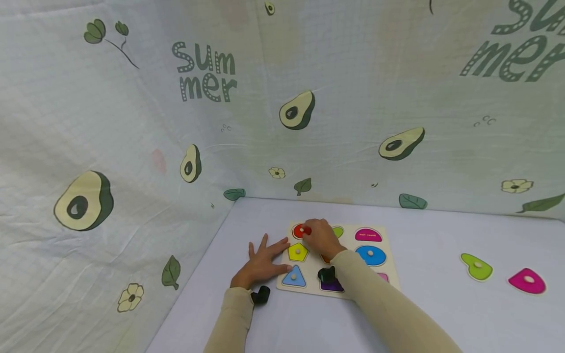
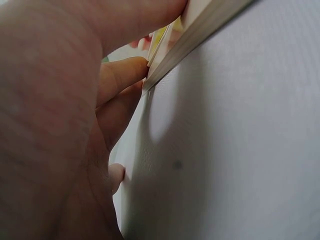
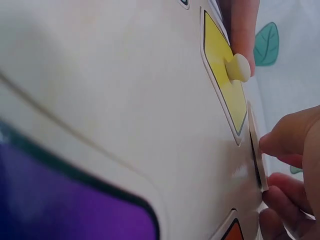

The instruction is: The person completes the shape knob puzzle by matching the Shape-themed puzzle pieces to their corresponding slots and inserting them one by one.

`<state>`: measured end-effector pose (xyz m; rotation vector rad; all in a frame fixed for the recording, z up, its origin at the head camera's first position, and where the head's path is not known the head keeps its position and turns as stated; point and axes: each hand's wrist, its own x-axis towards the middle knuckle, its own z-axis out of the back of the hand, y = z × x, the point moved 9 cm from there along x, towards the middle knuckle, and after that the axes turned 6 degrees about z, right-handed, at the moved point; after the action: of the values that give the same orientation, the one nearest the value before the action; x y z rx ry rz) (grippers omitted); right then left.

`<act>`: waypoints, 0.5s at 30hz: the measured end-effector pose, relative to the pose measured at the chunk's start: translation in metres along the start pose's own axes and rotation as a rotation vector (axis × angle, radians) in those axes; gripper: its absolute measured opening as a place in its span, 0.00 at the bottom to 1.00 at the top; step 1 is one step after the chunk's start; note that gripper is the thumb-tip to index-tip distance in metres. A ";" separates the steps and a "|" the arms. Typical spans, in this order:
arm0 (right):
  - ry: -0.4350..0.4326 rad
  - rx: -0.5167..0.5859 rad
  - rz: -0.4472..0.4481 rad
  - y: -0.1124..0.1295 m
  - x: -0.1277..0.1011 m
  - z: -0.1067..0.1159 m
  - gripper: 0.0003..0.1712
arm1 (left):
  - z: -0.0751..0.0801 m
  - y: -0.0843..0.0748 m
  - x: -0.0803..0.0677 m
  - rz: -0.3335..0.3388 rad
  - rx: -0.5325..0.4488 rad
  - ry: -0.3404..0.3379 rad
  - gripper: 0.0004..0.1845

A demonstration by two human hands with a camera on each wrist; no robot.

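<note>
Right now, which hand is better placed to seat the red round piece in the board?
The right hand: its fingers already pinch the red round piece over its slot. The left hand lies flat, bracing the puzzle board at its edge.

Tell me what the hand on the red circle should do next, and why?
Probably press the red circle piece flat into its hole: the right hand pinches it at the puzzle board's far corner, its edge apparently still raised, while the left hand steadies the board.

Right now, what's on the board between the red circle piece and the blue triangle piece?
In the head view, the yellow pentagon piece sits between the red circle piece and the blue triangle piece.
</note>
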<state>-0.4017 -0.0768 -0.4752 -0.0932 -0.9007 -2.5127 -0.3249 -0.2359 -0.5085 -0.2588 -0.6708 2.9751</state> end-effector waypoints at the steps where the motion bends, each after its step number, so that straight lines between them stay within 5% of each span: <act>1: -0.004 0.005 0.006 0.001 0.000 0.000 0.20 | 0.000 0.000 0.000 -0.001 -0.001 -0.004 0.42; 15: 0.011 -0.009 0.022 0.006 -0.002 0.000 0.23 | 0.000 0.001 0.002 0.007 0.012 -0.003 0.42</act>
<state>-0.3975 -0.0801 -0.4722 -0.0912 -0.8796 -2.4941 -0.3266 -0.2364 -0.5095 -0.2568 -0.6528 2.9855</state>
